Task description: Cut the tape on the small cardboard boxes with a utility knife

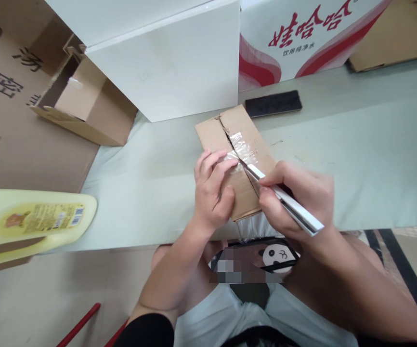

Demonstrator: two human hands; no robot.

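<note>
A small brown cardboard box [242, 193] lies at a slant near the front edge of the table, its top seam crossed by clear tape [242, 144]. My left hand [214, 190] rests on the box's left side, fingers stretched out, their tips on the tape by the seam. In my right hand [295, 193] is a slim white box cutter [286, 200], gripped between thumb and fingers. Its front end points at the seam and sits at or just over the middle of it. Whether the tip is inside the gap I cannot tell.
Behind the box lies a black phone [273, 103]. White cartons [175, 62] and a red-and-white carton [266, 62] line the back. At left are an open cardboard box [103, 111] and a yellow bottle [82, 205]. A panda-printed item [279, 255] is at my lap.
</note>
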